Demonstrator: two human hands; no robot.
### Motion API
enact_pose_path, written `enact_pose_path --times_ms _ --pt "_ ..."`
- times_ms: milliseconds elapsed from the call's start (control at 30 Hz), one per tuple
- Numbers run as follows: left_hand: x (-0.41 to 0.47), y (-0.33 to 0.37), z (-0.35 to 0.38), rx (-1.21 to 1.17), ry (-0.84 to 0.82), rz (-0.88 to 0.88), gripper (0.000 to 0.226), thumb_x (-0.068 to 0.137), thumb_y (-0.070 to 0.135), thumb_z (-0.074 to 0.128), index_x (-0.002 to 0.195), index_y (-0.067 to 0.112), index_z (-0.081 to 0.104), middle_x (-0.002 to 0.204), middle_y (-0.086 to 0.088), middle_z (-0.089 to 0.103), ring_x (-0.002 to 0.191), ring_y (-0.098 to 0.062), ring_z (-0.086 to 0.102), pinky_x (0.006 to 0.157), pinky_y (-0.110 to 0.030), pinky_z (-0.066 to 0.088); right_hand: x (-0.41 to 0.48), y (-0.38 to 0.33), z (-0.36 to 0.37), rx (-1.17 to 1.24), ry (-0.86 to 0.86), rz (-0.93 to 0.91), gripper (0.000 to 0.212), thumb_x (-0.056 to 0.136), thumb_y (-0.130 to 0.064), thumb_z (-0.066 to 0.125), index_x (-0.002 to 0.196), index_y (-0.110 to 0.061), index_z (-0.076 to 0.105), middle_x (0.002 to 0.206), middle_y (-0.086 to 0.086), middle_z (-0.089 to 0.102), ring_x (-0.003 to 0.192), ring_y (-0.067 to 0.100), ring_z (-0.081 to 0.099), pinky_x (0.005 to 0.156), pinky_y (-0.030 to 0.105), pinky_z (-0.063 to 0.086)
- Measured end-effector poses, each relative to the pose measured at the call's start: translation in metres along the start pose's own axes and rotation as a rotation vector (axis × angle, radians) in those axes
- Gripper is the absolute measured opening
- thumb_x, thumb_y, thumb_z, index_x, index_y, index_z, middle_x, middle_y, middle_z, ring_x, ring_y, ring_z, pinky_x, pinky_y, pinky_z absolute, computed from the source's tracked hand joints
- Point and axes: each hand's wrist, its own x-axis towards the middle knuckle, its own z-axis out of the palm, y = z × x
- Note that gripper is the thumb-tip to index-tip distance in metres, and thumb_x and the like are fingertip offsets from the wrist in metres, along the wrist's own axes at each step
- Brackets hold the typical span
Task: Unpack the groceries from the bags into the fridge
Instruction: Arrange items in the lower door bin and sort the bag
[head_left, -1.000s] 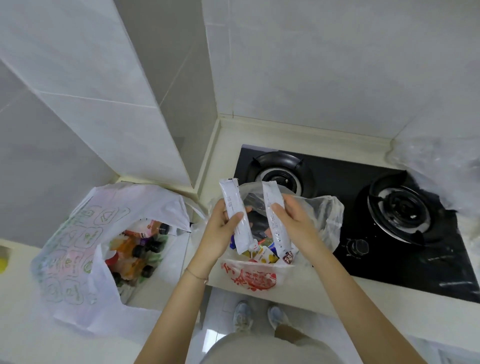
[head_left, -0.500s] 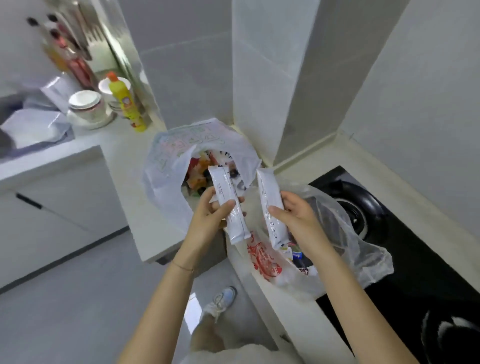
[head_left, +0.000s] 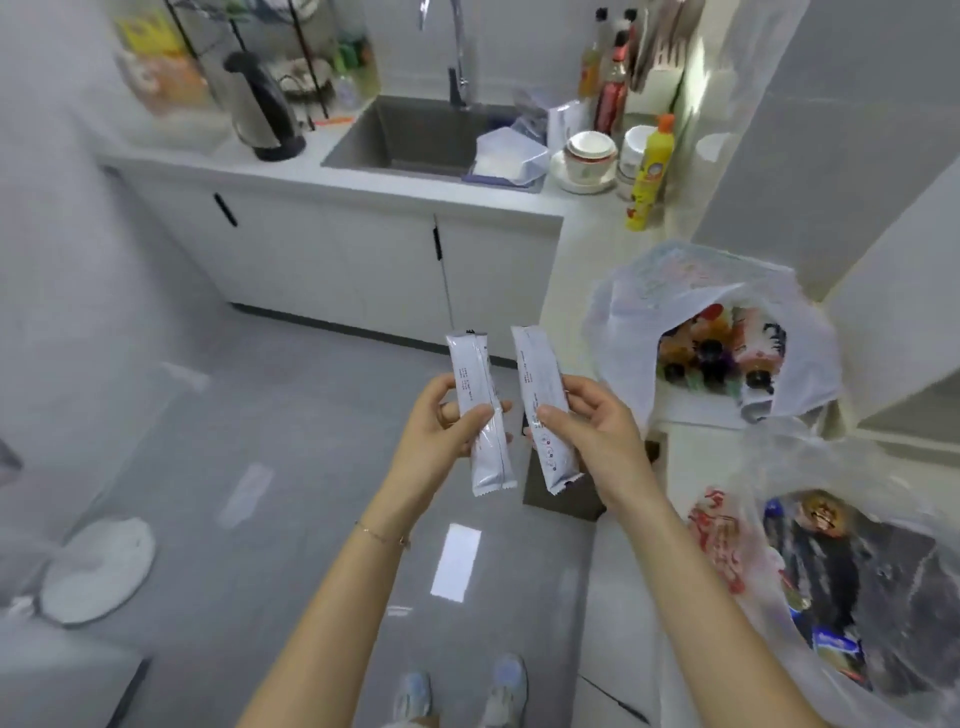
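Observation:
My left hand (head_left: 441, 431) grips a long white sachet (head_left: 480, 415) upright over the grey floor. My right hand (head_left: 592, 426) grips a second white sachet (head_left: 543, 405) beside it, the two packets a little apart. To the right, on the counter, a white printed bag (head_left: 644, 312) lies open with several bottled drinks (head_left: 717, 353) inside. A clear bag with red print (head_left: 722, 551) at the lower right holds several small packets. No fridge is in view.
A sink (head_left: 415, 135) with a tap sits in the far counter, a kettle (head_left: 262, 109) to its left, bowls (head_left: 589, 156) and a yellow bottle (head_left: 647, 171) to its right. White cabinets (head_left: 337, 260) stand below. A round white object (head_left: 98, 569) lies on the floor at left.
My view has swung left from the stove and bags toward the floor and sink. Both hands still hold the sachets, now away from the bags and over the floor.

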Motion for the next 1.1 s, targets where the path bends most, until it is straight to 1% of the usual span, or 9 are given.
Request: enact_pose_path --times_ms 167,267,333,400,500,633,733,900,1100 --pt "-0.053 0.0 -0.083 -0.042 0.261 0.031 0.029 0.096 0.008 0.057 0.123 0.007 0.049 0.099 -0.003 0.076 0.081 -0.025 0.074 0.062 -0.024 0.055 -0.005 0.0 0.098 -0.068 -0.253 -0.02 0.033 0.087 -0.006 0.067 0.112 -0.027 0.062 0.112 -0.002 0.07 0.1 0.021 0.069 0.088 0.039 0.057" --pt "-0.088 -0.005 -0.126 -0.081 0.388 0.047 0.028 0.096 0.008 0.057 0.123 0.009 0.049 0.098 -0.003 0.076 0.081 -0.026 0.074 0.063 -0.025 0.055 -0.019 0.002 0.152 -0.097 -0.359 -0.029 0.033 0.087 -0.003 0.067 0.115 -0.019 0.063 0.111 0.0 0.071 0.098 0.021 0.07 0.086 0.034 0.058" --pt "-0.111 -0.009 -0.152 -0.106 0.459 0.064 0.026 0.096 0.008 0.057 0.121 0.011 0.05 0.099 -0.004 0.076 0.082 -0.027 0.074 0.063 -0.026 0.056 -0.031 0.004 0.185 -0.093 -0.413 -0.022 0.033 0.086 0.0 0.066 0.117 -0.013 0.063 0.109 0.004 0.072 0.095 0.023 0.071 0.084 0.034 0.058" --pt "-0.132 -0.014 -0.177 -0.112 0.512 0.081 0.023 0.096 0.008 0.057 0.117 0.015 0.052 0.1 -0.004 0.076 0.084 -0.028 0.073 0.068 -0.031 0.057 -0.045 0.006 0.215 -0.11 -0.463 -0.028 0.033 0.086 0.001 0.065 0.118 -0.009 0.062 0.108 0.006 0.072 0.092 0.024 0.071 0.083 0.033 0.057" --pt "-0.165 -0.022 -0.215 -0.116 0.568 0.104 0.021 0.096 0.009 0.057 0.113 0.02 0.052 0.101 -0.004 0.075 0.089 -0.031 0.072 0.077 -0.04 0.058 -0.069 0.009 0.259 -0.138 -0.517 -0.042 0.032 0.087 0.001 0.064 0.117 -0.009 0.063 0.107 0.005 0.072 0.092 0.023 0.071 0.082 0.032 0.057" --pt "-0.218 -0.026 -0.265 -0.144 0.614 0.154 0.023 0.096 0.008 0.057 0.118 0.014 0.051 0.1 -0.006 0.075 0.085 -0.032 0.073 0.071 -0.035 0.058 -0.109 0.015 0.318 -0.158 -0.591 -0.068 0.03 0.087 0.0 0.064 0.114 -0.012 0.065 0.106 0.005 0.073 0.092 0.028 0.071 0.084 0.037 0.057" --pt "-0.262 -0.026 -0.305 -0.14 0.643 0.196 0.025 0.095 0.007 0.057 0.119 0.011 0.051 0.1 -0.007 0.075 0.083 -0.033 0.073 0.07 -0.035 0.059 -0.145 0.019 0.364 -0.153 -0.636 -0.087 0.029 0.087 0.0 0.064 0.113 -0.012 0.065 0.104 0.004 0.073 0.088 0.028 0.072 0.082 0.039 0.057" --pt "-0.338 -0.033 -0.37 -0.108 0.688 0.227 0.023 0.095 0.007 0.058 0.117 0.014 0.053 0.097 -0.007 0.076 0.082 -0.03 0.073 0.067 -0.029 0.057 -0.207 0.032 0.44 -0.147 -0.693 -0.116 0.027 0.087 -0.002 0.066 0.112 -0.011 0.066 0.105 0.006 0.073 0.091 0.03 0.071 0.089 0.045 0.055" --pt "-0.419 -0.043 -0.438 -0.059 0.768 0.234 0.022 0.095 0.01 0.058 0.115 0.018 0.053 0.099 -0.006 0.075 0.089 -0.028 0.072 0.074 -0.036 0.057 -0.277 0.045 0.514 -0.13 -0.742 -0.136 0.027 0.085 -0.001 0.068 0.105 -0.019 0.068 0.098 0.0 0.074 0.084 0.024 0.072 0.085 0.05 0.056"
